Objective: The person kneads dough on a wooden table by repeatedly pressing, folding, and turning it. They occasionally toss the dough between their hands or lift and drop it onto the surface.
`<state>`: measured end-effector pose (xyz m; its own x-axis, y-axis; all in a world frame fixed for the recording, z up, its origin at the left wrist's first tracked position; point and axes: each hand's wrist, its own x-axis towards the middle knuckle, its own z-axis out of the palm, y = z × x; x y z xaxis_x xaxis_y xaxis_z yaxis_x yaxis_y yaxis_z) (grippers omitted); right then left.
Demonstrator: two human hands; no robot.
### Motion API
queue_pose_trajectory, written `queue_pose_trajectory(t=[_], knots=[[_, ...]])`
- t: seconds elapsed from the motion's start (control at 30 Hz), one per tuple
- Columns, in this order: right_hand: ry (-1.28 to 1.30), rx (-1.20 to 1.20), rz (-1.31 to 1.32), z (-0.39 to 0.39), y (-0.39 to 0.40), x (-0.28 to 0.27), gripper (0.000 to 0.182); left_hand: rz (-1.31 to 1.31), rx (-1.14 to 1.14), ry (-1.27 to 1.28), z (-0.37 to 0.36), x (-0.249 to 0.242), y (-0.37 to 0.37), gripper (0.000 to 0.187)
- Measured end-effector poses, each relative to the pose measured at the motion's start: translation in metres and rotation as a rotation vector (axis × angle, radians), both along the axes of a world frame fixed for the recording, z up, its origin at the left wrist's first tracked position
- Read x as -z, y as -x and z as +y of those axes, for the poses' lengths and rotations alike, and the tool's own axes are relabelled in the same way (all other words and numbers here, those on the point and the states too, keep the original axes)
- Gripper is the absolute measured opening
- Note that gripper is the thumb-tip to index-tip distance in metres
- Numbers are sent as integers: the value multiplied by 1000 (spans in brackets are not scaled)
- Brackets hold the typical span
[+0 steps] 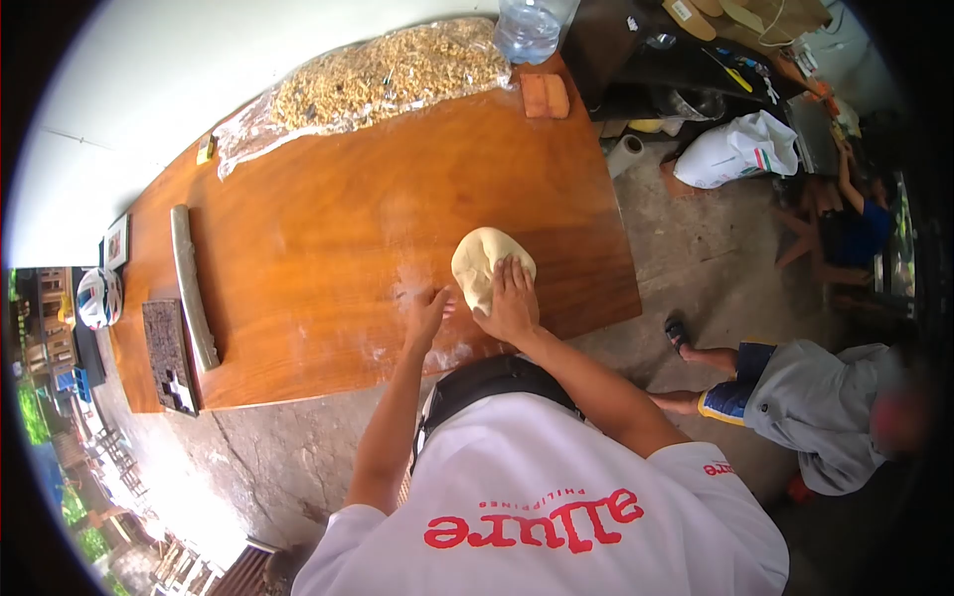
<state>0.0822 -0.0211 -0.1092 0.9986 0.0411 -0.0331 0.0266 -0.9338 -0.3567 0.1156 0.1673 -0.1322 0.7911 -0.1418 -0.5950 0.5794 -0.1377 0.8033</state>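
Observation:
A pale, rounded lump of dough (480,260) lies on the brown wooden table (328,199), close to its near edge, with a fold across its surface. My right hand (512,303) grips the dough on its near right side, fingers over the top and thumb at the lower edge. Left of the dough, just apart from it, my left hand (429,313) is open and holds nothing; its fingers are loosely bent. White flour dust marks the wood around that hand.
Toward the table's left side lie a long pale rod (192,288) and a dark carved board (169,353). A plastic bag of brown pieces (393,79), a water jug (527,30) and an orange block (545,95) sit along the back. Another person (815,402) is at right.

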Motion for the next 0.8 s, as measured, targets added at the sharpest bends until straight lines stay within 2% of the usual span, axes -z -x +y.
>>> queue_pose_trajectory(t=[0.03, 0.1, 0.13, 0.17, 0.2, 0.23, 0.27, 0.3, 0.33, 0.37, 0.4, 0.43, 0.47, 0.5, 0.57, 0.6, 0.63, 0.7, 0.8], knots=[[6, 11, -13, -6, -9, 5, 92, -24, 16, -6, -1, -2, -6, 34], [7, -148, 69, -24, -27, 14, 92, -44, 62, 5, -4, 8, -18, 36], [2, -188, 134, -37, -48, 26, 80, -43, 78, 11, -10, 7, -22, 37], [-218, -120, 543, -55, -85, 3, 72, -42, 94, 17, -16, 6, -26, 38], [-442, -44, 950, -70, -112, -20, 64, -34, -10, 154, -26, -9, -30, 42], [-930, 142, 791, -92, -109, -10, 50, -37, -119, 291, -36, -22, -40, 47], [-1041, 499, 843, -98, -121, -26, 27, -39, -124, 295, -43, -28, -49, 47], [-1038, 499, 845, -94, -122, -26, 27, 2, -184, 335, -50, -34, -55, 51], [-1390, 709, 626, -94, -118, -10, 18, 53, -239, 375, -55, -35, -58, 55], [-1719, 916, 357, -92, -114, -12, 23, 65, -234, 378, -59, -27, -62, 55], [-1924, 1170, 330, -70, -113, -8, 36, 231, -254, 535, -64, -20, -69, 59], [-2137, 1053, 492, -56, -102, 8, 39, 402, -274, 687, -69, -11, -74, 63], [-2156, 903, 572, -41, -85, 36, 37, 491, -344, 634, -84, -8, -73, 66], [-1940, 920, 398, -19, -69, 25, 37, 599, -324, 512, -89, 2, -72, 68], [-1994, 860, 471, -24, -69, 31, 38, 406, -162, 247, -95, 20, -65, 70], [-1854, 760, 608, -25, -64, 34, 38, 265, -69, 186, -94, 27, -61, 72], [-1713, 660, 736, -24, -57, 37, 38, 296, -68, 173, -96, 29, -53, 72], [-1621, 758, 732, -28, -67, 40, 36, 133, -39, -178, -112, 34, -66, 74], [-1545, 813, 852, -35, -84, 42, 37, 139, 9, -206, -112, 35, -79, 74]])
